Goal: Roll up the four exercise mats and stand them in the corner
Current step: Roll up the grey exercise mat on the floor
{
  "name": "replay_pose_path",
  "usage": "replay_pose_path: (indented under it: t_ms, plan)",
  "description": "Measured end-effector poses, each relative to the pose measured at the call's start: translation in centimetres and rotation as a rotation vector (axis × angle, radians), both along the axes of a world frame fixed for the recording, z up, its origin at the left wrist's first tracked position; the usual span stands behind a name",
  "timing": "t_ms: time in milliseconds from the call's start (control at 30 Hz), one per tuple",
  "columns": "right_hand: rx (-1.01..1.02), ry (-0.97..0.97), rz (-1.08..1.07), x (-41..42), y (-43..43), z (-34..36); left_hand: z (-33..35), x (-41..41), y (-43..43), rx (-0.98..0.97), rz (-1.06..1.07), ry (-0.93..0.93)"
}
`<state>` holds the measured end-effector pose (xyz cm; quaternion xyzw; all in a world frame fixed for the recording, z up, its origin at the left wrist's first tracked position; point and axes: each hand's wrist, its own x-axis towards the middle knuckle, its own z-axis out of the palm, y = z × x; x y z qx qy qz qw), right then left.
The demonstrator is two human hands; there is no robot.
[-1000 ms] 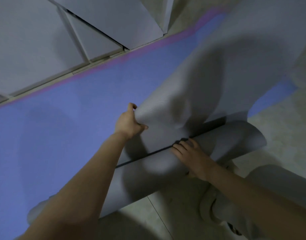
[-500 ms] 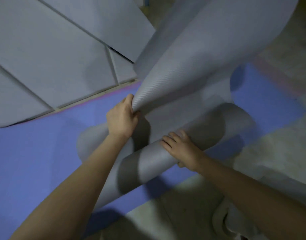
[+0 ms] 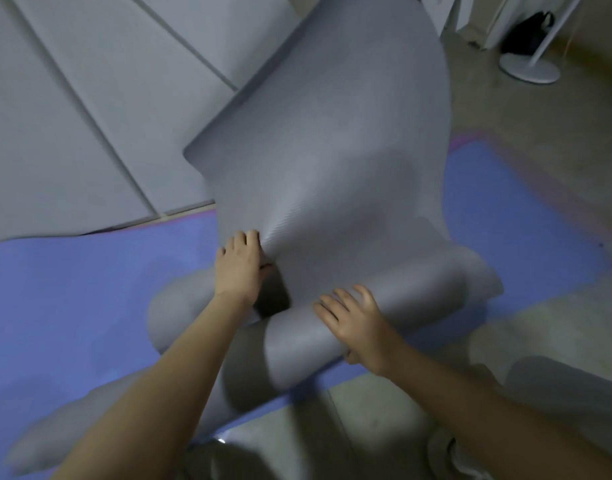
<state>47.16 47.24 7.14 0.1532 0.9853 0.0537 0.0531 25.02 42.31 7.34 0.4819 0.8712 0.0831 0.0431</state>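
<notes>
Mid-roll, centre frame: left hand [image 3: 240, 268] grips the loose sheet of the grey exercise mat [image 3: 332, 161], flat-fingered right hand [image 3: 356, 323] steadies the roll [image 3: 426, 289]; tightening likely next.

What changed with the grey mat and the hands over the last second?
The loose grey sheet has risen, now arching upward with a corner in view. Left hand still grips it, right hand still rests on the roll; blue mat stays flat beneath.
</notes>
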Motion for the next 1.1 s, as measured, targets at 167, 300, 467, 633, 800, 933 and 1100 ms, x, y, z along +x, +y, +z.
replay_pose_path:
  t_ms: [167, 300, 467, 633, 800, 933, 1100]
  plan:
    - [-0.015, 0.035, -0.040, 2.5, -1.1, -0.6, -3.3, 2.2, -2.2, -0.194, -0.107, -0.232]
    - [0.028, 0.047, -0.056, 2.7, -1.2, -0.4, -4.2, 4.9, -3.4, -0.218, -0.205, -0.325]
    - [0.044, -0.029, -0.082, 1.8, -0.3, 0.3, -3.0, 8.7, -5.5, 0.035, -0.283, -0.345]
    - [-0.042, -0.168, -0.180, 0.9, 0.4, 2.0, -3.5, 11.6, -8.2, 0.214, -0.345, 0.027]
    - [-0.175, -0.130, -0.333, -0.1, 0.4, 3.4, -3.6, 12.4, -9.5, 0.060, -0.344, 0.234]
    - [-0.284, -0.114, -0.403, -0.7, 0.1, 4.3, -2.8, 10.9, -9.6, 0.006, -0.389, 0.294]
    - [-0.480, -0.174, -0.440, -1.1, 0.0, 4.3, -2.0, 9.0, -9.7, -0.155, -0.450, 0.299]
